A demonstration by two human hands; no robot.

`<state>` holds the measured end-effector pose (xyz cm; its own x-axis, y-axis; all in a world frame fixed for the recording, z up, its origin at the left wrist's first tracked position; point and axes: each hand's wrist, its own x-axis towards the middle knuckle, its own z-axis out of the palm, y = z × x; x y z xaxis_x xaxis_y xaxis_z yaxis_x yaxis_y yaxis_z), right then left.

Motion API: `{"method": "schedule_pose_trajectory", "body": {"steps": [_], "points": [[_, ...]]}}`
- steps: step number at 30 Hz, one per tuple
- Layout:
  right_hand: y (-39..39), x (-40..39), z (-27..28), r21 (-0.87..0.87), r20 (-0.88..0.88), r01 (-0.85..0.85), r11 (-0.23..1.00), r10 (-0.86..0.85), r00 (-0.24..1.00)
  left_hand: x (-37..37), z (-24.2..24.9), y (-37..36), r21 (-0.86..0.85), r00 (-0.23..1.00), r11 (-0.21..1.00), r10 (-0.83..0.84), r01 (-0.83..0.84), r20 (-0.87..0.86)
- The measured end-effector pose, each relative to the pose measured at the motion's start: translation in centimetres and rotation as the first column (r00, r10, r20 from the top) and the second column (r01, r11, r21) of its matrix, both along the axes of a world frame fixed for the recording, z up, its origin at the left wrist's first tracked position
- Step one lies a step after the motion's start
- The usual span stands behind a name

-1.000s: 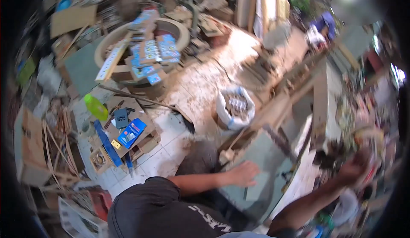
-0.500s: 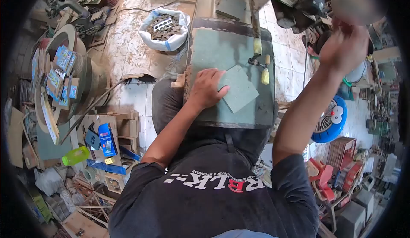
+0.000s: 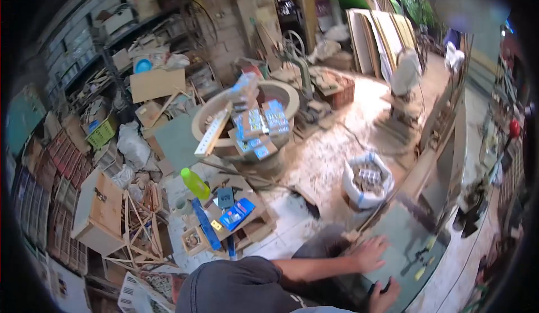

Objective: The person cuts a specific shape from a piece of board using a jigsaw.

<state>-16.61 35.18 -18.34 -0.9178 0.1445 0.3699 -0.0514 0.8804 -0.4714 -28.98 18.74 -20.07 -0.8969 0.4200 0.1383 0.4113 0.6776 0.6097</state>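
Note:
My left hand lies palm down with its fingers apart on a small grey-green panel, on the green top of the machine table. Close by, near the bottom edge, my right hand is curled around a small dark object that I cannot make out. A dark clamp-like fitting with yellow-wrapped ends stands on the table top to the right of both hands.
A white sack of scraps stands beyond the table. To the left are a low wooden bench with a blue package, a green bottle, and a large round basin holding printed boards. Sheets lean at the back.
The view has swung left and up towards the workshop. My right hand has come down from the upper right to beside my left hand and now holds something dark. My left hand stays on the panel.

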Motion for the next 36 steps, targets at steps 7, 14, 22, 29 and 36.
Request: {"method": "schedule_pose_trajectory", "body": {"steps": [7, 14, 22, 29, 36], "points": [[0.6, -1.9, 0.4, -0.150, 0.039, -0.060, 0.987, 0.066, 0.997, 1.8, 6.1, 0.5, -0.309, 0.987, 0.948, -0.031, 0.079, 0.159], [4.6, -4.0, -2.7, -0.036, 0.192, -0.060, 0.998, 0.066, 0.979, -2.2, 3.5, -1.3, -0.242, 0.968, 0.937, -0.244, 0.252, 0.066], [4.2, -4.2, -2.1, -0.051, 0.036, -0.070, 0.996, 0.071, 0.997, -3.8, 1.4, -2.2, -0.149, 0.936, 0.946, -0.311, 0.288, -0.166], [3.1, -4.3, -0.7, 0.005, -0.004, 0.008, 1.000, -0.008, 1.000, -4.0, 2.1, -2.0, -0.221, 0.938, 0.937, -0.309, 0.271, -0.160], [2.6, -5.3, -1.2, 0.013, 0.022, 0.065, 0.998, -0.065, 0.998, -5.1, 2.8, -2.0, -0.265, 0.918, 0.910, -0.366, 0.319, -0.152]]}}
